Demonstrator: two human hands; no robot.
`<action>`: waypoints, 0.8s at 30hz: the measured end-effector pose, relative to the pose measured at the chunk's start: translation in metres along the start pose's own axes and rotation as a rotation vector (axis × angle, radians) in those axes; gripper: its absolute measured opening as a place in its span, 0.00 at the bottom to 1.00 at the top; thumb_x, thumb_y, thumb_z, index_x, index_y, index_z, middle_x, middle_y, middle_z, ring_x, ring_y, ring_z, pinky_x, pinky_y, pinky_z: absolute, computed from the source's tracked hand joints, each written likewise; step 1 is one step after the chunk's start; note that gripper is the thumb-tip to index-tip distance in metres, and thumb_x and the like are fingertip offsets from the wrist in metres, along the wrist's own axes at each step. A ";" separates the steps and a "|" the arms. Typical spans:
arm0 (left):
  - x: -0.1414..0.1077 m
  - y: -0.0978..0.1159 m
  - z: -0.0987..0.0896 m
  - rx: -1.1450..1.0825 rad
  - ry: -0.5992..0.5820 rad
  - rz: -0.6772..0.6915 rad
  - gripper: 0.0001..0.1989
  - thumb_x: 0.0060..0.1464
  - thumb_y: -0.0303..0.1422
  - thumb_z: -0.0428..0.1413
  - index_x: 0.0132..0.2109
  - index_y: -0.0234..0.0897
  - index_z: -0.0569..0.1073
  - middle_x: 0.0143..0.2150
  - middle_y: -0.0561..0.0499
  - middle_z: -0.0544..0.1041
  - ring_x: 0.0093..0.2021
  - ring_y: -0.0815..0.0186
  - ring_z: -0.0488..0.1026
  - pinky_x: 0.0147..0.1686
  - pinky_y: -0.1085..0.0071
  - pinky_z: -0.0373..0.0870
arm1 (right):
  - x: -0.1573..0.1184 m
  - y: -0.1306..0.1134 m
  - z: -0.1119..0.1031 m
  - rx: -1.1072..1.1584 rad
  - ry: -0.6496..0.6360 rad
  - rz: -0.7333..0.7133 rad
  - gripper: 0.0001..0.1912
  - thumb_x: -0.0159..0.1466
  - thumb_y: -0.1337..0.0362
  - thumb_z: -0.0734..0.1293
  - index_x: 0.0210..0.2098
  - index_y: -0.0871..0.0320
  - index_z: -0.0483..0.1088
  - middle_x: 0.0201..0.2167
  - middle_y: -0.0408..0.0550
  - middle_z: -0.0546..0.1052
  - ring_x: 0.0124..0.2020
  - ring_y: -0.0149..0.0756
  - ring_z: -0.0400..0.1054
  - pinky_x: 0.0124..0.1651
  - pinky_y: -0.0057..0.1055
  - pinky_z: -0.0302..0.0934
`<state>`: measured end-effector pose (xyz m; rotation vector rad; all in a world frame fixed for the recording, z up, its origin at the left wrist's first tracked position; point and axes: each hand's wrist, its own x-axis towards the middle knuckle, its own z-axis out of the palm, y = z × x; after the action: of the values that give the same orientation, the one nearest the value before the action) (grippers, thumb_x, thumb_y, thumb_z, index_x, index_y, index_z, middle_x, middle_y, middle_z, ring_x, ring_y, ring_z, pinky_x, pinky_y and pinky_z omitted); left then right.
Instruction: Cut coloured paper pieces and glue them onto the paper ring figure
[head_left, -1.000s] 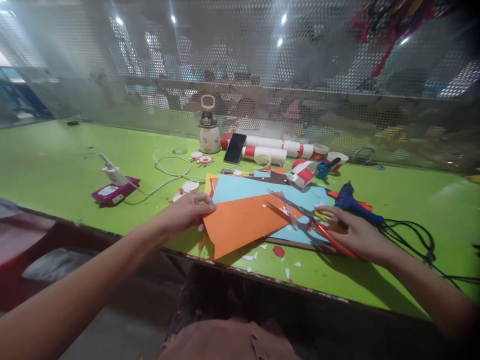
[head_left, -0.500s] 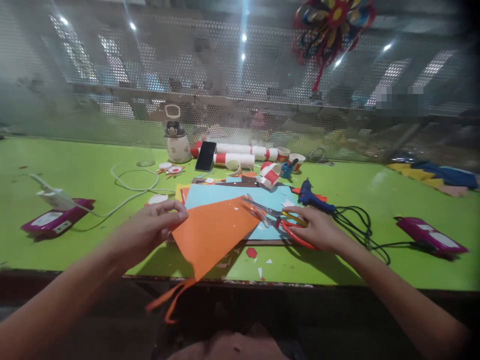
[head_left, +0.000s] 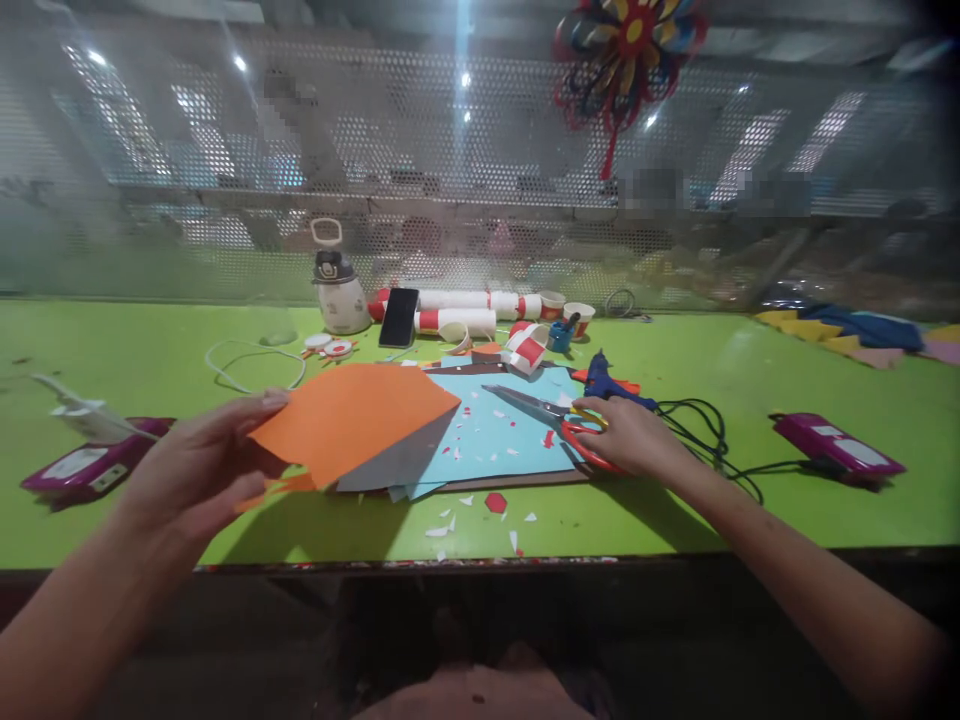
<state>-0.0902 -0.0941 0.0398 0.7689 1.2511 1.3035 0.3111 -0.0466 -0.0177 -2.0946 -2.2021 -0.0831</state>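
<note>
My left hand [head_left: 217, 455] is closed on the left edge of an orange sheet of paper [head_left: 360, 415], held raised above the table, with thin cut strips near its lower corner. My right hand [head_left: 626, 432] is closed round the red and yellow handles of a pair of scissors [head_left: 536, 405]. Their blades point left, over light blue paper [head_left: 495, 440] strewn with red and white scraps. The orange sheet is apart from the blades. Just behind my right hand lies a blue glue gun [head_left: 604, 378].
On the green table [head_left: 750, 400] stand a bottle [head_left: 343, 300], a phone [head_left: 399, 317], red and white paper tubes [head_left: 457, 322] and paper cups [head_left: 578, 318]. Purple power strips lie at left [head_left: 97, 470] and right [head_left: 836, 448]. Black cables [head_left: 697, 430] run beside my right hand.
The orange sheet has moved left with my left hand, away from the scissors, and its hanging strips have swung up. The scissors stay over the blue paper. The view has shifted slightly.
</note>
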 end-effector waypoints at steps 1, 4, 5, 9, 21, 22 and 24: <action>0.002 -0.002 -0.001 -0.024 0.014 -0.011 0.02 0.46 0.26 0.59 0.30 0.37 0.74 0.27 0.53 0.75 0.20 0.71 0.69 0.14 0.79 0.69 | 0.001 -0.002 0.001 -0.013 0.008 0.009 0.25 0.60 0.53 0.62 0.55 0.52 0.69 0.41 0.58 0.77 0.42 0.53 0.71 0.36 0.35 0.59; 0.007 -0.010 -0.002 -0.029 -0.062 0.042 0.05 0.43 0.23 0.59 0.29 0.36 0.74 0.25 0.54 0.73 0.22 0.73 0.69 0.20 0.80 0.73 | -0.001 -0.009 0.002 -0.040 0.033 0.018 0.26 0.59 0.53 0.62 0.56 0.52 0.69 0.40 0.59 0.76 0.42 0.54 0.71 0.34 0.36 0.59; 0.008 -0.012 -0.002 -0.018 -0.096 0.054 0.05 0.43 0.23 0.60 0.29 0.35 0.73 0.25 0.54 0.72 0.22 0.73 0.69 0.20 0.81 0.73 | -0.002 -0.013 0.003 -0.045 0.040 0.011 0.26 0.59 0.52 0.62 0.56 0.52 0.69 0.40 0.59 0.76 0.42 0.54 0.71 0.34 0.36 0.58; 0.008 -0.026 0.002 0.018 -0.182 0.038 0.07 0.42 0.27 0.62 0.29 0.35 0.71 0.26 0.55 0.70 0.22 0.75 0.66 0.18 0.82 0.69 | -0.005 -0.021 0.007 -0.045 0.045 -0.063 0.26 0.60 0.51 0.62 0.55 0.53 0.69 0.39 0.58 0.76 0.41 0.52 0.71 0.33 0.34 0.58; -0.027 -0.078 0.016 0.086 -0.152 -0.007 0.10 0.42 0.33 0.61 0.25 0.38 0.66 0.27 0.57 0.62 0.27 0.71 0.63 0.23 0.77 0.67 | -0.064 -0.065 0.003 0.355 0.325 -0.601 0.21 0.65 0.62 0.63 0.55 0.62 0.66 0.43 0.59 0.70 0.45 0.46 0.64 0.47 0.41 0.62; -0.029 -0.080 0.018 0.087 -0.143 -0.005 0.10 0.42 0.33 0.61 0.25 0.38 0.65 0.27 0.57 0.61 0.27 0.71 0.63 0.23 0.76 0.68 | -0.077 -0.081 0.006 0.420 0.325 -0.689 0.21 0.65 0.66 0.63 0.57 0.62 0.64 0.42 0.59 0.69 0.43 0.44 0.64 0.45 0.39 0.63; -0.035 -0.082 0.023 0.124 -0.128 0.020 0.10 0.43 0.34 0.58 0.24 0.38 0.63 0.26 0.57 0.61 0.27 0.70 0.63 0.24 0.75 0.68 | -0.096 -0.111 0.016 0.476 0.346 -0.785 0.22 0.64 0.70 0.62 0.58 0.61 0.62 0.39 0.57 0.68 0.40 0.43 0.62 0.41 0.39 0.62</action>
<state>-0.0406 -0.1372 -0.0250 0.9408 1.2320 1.1820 0.2048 -0.1463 -0.0407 -0.8395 -2.3623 0.0209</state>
